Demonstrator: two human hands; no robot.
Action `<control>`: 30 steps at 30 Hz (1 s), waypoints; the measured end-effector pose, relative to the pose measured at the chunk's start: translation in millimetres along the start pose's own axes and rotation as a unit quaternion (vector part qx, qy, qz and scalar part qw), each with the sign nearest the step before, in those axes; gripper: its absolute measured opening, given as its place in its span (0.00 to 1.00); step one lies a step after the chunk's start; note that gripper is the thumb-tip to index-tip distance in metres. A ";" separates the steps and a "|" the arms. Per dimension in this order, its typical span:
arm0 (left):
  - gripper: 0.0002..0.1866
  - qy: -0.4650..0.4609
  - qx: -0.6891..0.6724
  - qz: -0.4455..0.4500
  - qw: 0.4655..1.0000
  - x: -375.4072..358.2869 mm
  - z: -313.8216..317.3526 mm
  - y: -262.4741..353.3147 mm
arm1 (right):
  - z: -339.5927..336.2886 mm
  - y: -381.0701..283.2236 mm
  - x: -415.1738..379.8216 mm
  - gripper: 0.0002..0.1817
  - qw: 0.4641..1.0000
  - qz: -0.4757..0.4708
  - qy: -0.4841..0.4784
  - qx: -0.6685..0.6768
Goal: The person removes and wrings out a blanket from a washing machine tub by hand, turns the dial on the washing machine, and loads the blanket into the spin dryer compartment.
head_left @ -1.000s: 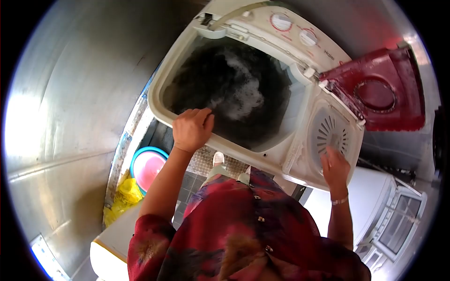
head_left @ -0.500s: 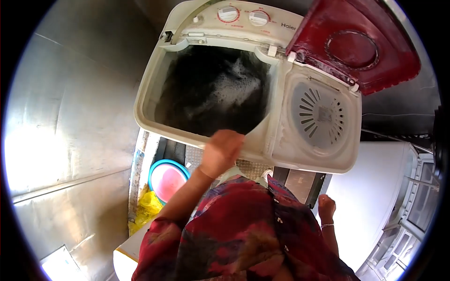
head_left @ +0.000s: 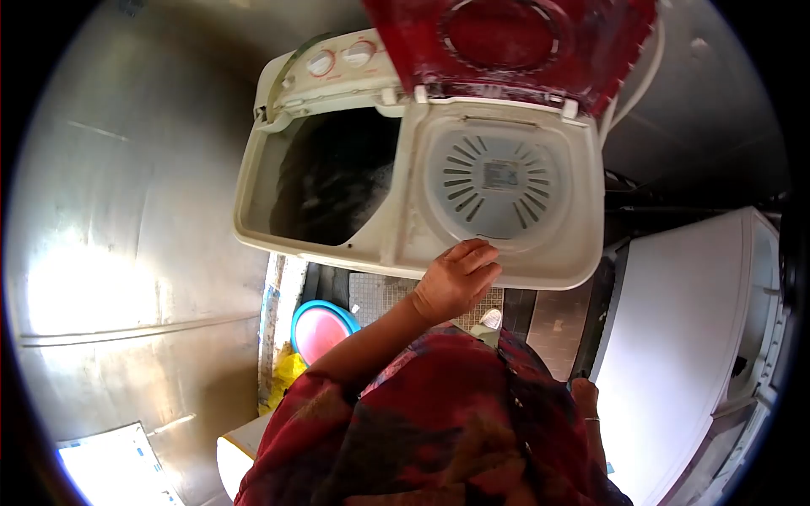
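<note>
A cream twin-tub washing machine (head_left: pixel 253 211) stands below me. Its left wash tub (head_left: pixel 329 181) holds dark laundry in foamy water. The right spin tub is covered by a slotted inner lid (head_left: pixel 498 181), and its red outer lid (head_left: pixel 506 38) is raised. My left hand (head_left: pixel 456 278) reaches across my body, fingers spread on the front rim beside the slotted lid, holding nothing. My right hand (head_left: pixel 583 395) hangs low at my side, mostly hidden behind my red patterned top.
A pink basin with a blue rim (head_left: pixel 321 329) and a yellow bag (head_left: pixel 285 375) sit on the floor at the left. A metal wall (head_left: pixel 126 211) runs along the left. A white appliance (head_left: pixel 683 337) stands at the right.
My left hand moved from the wash tub's front rim rightwards to the spin tub's rim. My right hand left the slotted lid and dropped to my side. The view swung right.
</note>
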State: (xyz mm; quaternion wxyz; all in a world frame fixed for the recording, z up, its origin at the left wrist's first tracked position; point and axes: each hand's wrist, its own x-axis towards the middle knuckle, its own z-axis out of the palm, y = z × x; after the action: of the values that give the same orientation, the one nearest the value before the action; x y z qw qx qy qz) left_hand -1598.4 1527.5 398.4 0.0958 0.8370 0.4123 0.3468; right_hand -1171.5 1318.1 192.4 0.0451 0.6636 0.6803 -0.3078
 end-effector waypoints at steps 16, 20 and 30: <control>0.07 -0.183 -0.123 0.148 0.964 103.0 88.2 41.2 | -105.0 -59.6 -107.9 0.10 0.910 0.340 0.184 0.152; 0.08 -0.214 -0.133 0.188 0.949 126.7 98.4 55.3 | -149.1 -64.4 -120.8 0.09 0.866 0.369 0.295 0.164; 0.07 -0.321 -0.004 0.186 0.929 160.3 173.6 64.9 | -334.1 58.7 -127.1 0.07 0.832 0.292 0.470 -0.032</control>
State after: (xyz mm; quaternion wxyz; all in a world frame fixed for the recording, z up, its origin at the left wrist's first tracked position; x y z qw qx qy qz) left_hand -1376.1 1629.0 379.1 0.1597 0.9650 0.1948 0.0728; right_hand -986.3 1362.8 500.5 -0.1713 0.8945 0.4030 0.0904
